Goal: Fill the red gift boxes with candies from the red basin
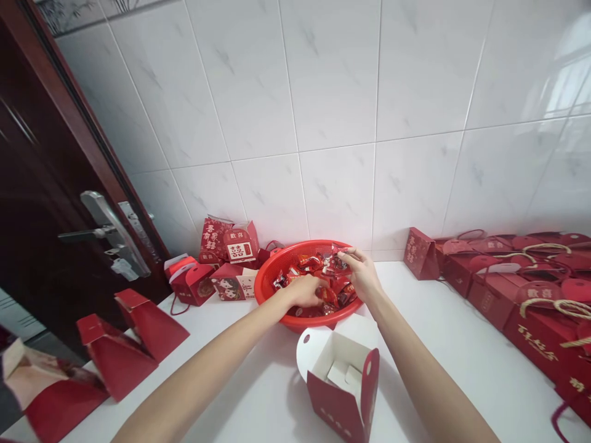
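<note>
A round red plastic basket [263,284] near the wall holds many small candies in shiny red wrappers [310,263]. My left hand [305,291] reaches over its front rim, fingers curled down among the candies; what they grip is hidden. At the basket's right side, my right hand [362,271] pinches a wrapped candy [338,261] between thumb and fingers, just above the pile. Between my forearms stands an open red gift box [335,397] with a white inside and rounded flaps with holes; small white pieces show at its bottom.
Red gift boxes [498,289] with cord handles crowd the table's right side. More red boxes [240,243] stand by the wall left of the basket. Folded red boxes [115,351] line the left edge. A dark door with a metal handle [115,234] is at left.
</note>
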Motion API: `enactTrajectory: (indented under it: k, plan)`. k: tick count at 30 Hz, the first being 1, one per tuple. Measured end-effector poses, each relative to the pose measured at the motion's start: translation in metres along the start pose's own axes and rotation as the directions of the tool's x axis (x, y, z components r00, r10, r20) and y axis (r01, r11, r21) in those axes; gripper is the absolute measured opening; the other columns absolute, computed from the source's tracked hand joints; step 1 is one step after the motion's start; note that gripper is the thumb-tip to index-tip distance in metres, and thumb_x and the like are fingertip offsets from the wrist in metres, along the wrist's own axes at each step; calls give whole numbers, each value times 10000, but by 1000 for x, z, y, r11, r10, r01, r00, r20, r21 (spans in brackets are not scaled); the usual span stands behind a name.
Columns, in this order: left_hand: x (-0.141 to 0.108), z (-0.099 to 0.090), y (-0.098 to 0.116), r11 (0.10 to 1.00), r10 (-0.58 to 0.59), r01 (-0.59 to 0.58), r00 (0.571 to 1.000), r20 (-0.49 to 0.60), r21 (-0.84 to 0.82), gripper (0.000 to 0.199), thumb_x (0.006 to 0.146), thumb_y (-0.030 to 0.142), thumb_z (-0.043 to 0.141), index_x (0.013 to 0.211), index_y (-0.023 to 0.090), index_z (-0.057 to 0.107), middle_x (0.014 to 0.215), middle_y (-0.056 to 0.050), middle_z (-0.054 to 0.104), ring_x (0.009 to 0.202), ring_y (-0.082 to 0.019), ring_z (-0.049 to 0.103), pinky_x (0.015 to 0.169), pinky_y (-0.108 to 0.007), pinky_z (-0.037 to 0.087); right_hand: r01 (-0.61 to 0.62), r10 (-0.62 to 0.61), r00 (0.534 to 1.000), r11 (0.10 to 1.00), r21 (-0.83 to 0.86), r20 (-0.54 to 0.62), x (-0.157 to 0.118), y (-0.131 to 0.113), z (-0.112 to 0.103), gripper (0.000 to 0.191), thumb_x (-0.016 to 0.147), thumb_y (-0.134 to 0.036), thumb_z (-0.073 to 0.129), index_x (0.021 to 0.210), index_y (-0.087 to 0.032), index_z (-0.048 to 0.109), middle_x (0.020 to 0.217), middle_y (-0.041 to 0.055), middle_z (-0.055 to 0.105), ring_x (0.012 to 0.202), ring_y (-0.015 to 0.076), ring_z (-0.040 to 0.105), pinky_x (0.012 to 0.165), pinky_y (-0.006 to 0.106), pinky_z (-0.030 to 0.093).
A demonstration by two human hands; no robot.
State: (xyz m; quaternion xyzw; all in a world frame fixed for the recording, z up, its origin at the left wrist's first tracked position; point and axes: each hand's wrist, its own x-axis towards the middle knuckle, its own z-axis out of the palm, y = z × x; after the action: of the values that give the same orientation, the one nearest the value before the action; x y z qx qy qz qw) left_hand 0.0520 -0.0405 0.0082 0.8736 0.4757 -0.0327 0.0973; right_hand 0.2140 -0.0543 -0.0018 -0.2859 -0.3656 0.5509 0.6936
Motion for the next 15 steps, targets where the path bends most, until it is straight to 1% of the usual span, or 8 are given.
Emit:
enactTrajectory:
  k: [1,3,5,6,8,11,13,15]
  plan:
    - [1,0,-3,999,-20,18,995,-97,-27,330,763,294,673,1082,217,714,1000,-77,748,925,-282,691,804,-332,516,0,0,1000,1000,8,-6,0,0,0,358,488,-355,888,688,-184,645,731,-7,665,701,145,596,564,246,497]
    - [3,1,-8,997,-66,51,963,-260,-63,317,811,347,647,1085,195,700,1063,-102,726,985,-297,677,859,-364,512,-13,13,1000,1000,20,-13,0,-1,0,370,475,-352,890,696,-186,645,731,-10,664,677,146,589,522,245,485]
    - [6,3,-13,996,-65,40,936,-346,-80,351,820,309,647,1138,166,684,1151,-134,693,1078,-313,649,926,-390,498,-28,29,999,999,30,-21,-1,-3,1,378,466,-351,890,705,-192,643,722,-13,660,651,147,582,485,246,471]
    - [7,4,-14,995,-50,16,927,-372,-94,374,814,283,656,1164,153,677,1193,-146,675,1118,-315,633,958,-396,488,-32,33,999,999,33,-27,-1,-3,1,379,463,-349,889,704,-193,642,714,-16,657,640,145,577,477,246,467]
    - [8,6,-17,987,-42,-26,912,-409,-159,402,795,240,676,1184,141,675,1225,-150,665,1137,-311,627,994,-402,480,-32,33,999,999,33,-34,-2,-4,1,374,460,-343,887,698,-193,641,696,-22,651,632,140,570,480,246,465]
    - [11,7,-21,938,-61,-98,897,-438,-331,428,745,173,697,1173,179,690,1210,-105,700,1128,-301,639,1013,-414,483,-23,24,999,999,29,-24,-2,-3,1,366,464,-341,889,694,-191,647,696,-24,653,655,140,574,512,250,479]
    - [12,5,-22,858,-80,-167,891,-448,-485,501,685,130,718,1182,190,689,1240,-90,699,1140,-300,636,1009,-421,492,-24,25,1000,999,26,-10,-1,-3,0,367,470,-349,892,696,-193,649,709,-22,657,674,144,582,535,256,487]
    - [10,2,-21,717,-88,-246,896,-436,-652,578,641,122,729,1214,164,672,1270,-109,683,1091,-291,658,958,-423,526,-37,37,999,999,1,32,0,-4,0,367,480,-359,894,694,-194,647,721,-16,664,683,149,588,555,262,490]
